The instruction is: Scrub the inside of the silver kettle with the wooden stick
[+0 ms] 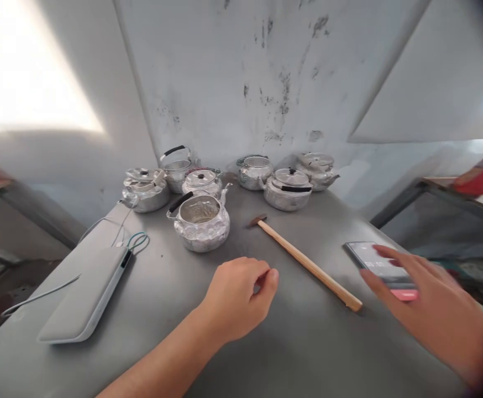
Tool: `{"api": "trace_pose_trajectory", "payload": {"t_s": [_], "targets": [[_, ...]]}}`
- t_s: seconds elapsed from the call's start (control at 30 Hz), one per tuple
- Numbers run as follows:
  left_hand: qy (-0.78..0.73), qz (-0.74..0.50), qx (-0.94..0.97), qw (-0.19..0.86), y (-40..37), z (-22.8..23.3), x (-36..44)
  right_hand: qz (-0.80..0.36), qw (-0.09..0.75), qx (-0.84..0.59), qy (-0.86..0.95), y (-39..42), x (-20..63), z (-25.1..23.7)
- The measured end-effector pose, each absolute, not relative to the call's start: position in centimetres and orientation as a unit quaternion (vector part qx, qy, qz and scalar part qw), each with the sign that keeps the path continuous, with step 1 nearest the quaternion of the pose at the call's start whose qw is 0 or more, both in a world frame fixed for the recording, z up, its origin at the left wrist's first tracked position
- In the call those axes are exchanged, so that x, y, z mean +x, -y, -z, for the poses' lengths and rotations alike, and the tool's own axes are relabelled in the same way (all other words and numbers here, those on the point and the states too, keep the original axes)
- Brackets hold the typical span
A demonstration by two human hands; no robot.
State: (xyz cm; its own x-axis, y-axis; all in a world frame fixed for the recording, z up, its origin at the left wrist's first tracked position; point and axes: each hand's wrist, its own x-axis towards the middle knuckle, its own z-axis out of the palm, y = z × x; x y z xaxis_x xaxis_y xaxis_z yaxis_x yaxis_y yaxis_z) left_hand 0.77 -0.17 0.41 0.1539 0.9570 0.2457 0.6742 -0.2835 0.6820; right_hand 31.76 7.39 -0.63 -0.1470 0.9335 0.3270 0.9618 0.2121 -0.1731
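at the far left of the grey table [291,354] lay a flat grey power bank [84,297] with a white cable [38,296] trailing off the edge and a green loop at its upper end. behind it stood a cluster of dented silver kettles; the nearest, an open kettle [202,222] without a lid, sat ahead of the left hand [238,296]. that hand rested near the table's middle, loosely curled with thumb against forefinger, and whether it pinched anything could not be told. just right of it a wooden-handled hammer [308,264] lay slantwise, head toward the kettles, untouched. three more kettles stood beyond the hammer head by the wall. farther right the right hand [428,301] hovered with fingers spread, fingertips over a phone [376,264] lying on the table; contact was unclear.
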Motion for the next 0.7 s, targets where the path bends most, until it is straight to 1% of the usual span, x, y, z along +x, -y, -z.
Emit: {"api": "trace_pose_trajectory", "payload": {"t_s": [0.13, 0.23, 0.27, 0.33, 0.4, 0.43, 0.47, 0.53, 0.57, 0.6, 0.67, 0.7], "targets": [[-0.571, -0.356, 0.709, 0.213, 0.1, -0.5, 0.6, -0.087, 0.091, -0.583, 0.802, -9.5, 25.5, -0.5], [-0.573, -0.359, 0.702, 0.224, 0.1, -0.3, 0.7, -0.209, 0.028, -0.550, 0.808, -11.4, 22.9, -1.8], [-0.569, -0.354, 0.708, 0.224, 0.1, -0.3, 0.8, -0.261, 0.015, -0.531, 0.806, -11.8, 22.5, -2.4], [-0.556, -0.345, 0.725, 0.216, 0.2, -0.3, 1.0, -0.357, 0.014, -0.500, 0.789, -12.2, 21.8, -3.9], [-0.536, -0.348, 0.740, 0.208, 0.4, -0.3, 1.3, -0.437, 0.039, -0.477, 0.762, -11.8, 21.0, -5.0], [-0.527, -0.351, 0.747, 0.204, 0.6, -0.3, 1.4, -0.480, 0.071, -0.467, 0.739, -11.3, 20.4, -5.3], [-0.516, -0.354, 0.754, 0.198, 0.7, -0.2, 1.5, -0.510, 0.111, -0.463, 0.716, -10.7, 19.9, -5.3], [-0.498, -0.357, 0.768, 0.185, 0.9, -0.2, 1.6, -0.530, 0.233, -0.462, 0.672, -9.5, 19.0, -4.8], [-0.492, -0.358, 0.774, 0.175, 0.9, -0.2, 1.6, -0.542, 0.277, -0.460, 0.647, -9.1, 18.7, -4.3], [-0.489, -0.358, 0.778, 0.166, 0.9, -0.3, 1.5, -0.586, 0.322, -0.453, 0.590, -8.8, 18.6, -3.8], [-0.490, -0.368, 0.776, 0.146, 0.9, -0.6, 1.2, -0.649, 0.355, -0.437, 0.512, -8.8, 19.0, -3.0], [-0.492, -0.378, 0.771, 0.143, 0.8, -0.9, 0.9, -0.660, 0.370, -0.436, 0.487, -9.0, 19.4, -2.8]]}}
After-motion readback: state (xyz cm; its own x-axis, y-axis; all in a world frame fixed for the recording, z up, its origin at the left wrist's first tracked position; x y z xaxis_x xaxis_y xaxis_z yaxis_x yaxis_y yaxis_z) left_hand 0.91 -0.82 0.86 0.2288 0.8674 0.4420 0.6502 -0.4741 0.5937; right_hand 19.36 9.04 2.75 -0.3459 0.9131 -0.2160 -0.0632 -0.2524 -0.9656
